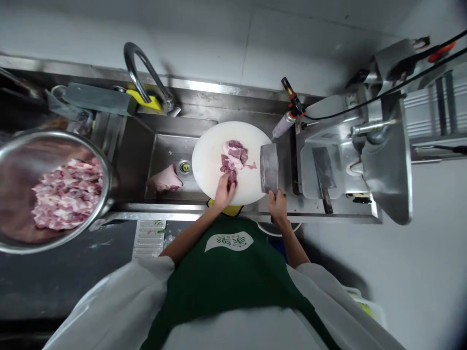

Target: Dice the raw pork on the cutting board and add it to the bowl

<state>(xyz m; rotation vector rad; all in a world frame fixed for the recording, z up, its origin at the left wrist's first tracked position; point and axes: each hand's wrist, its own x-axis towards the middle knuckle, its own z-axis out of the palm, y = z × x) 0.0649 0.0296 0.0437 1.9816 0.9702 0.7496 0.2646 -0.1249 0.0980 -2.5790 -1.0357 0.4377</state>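
Observation:
On the round white cutting board lies a cut of raw meat, dark red with pale fat. My left hand is at the near end of this meat, its fingers curled against a dark red piece. My right hand is closed round the handle of a cleaver. The cleaver's broad blade lies over the board's right edge, apart from the meat. A small red scrap sits between the meat and the blade.
The board spans a steel sink, where another chunk of meat lies near the drain. A steel bowl of chopped meat stands left. Behind are a faucet and a gas torch. Another cleaver lies right, beside a metal machine.

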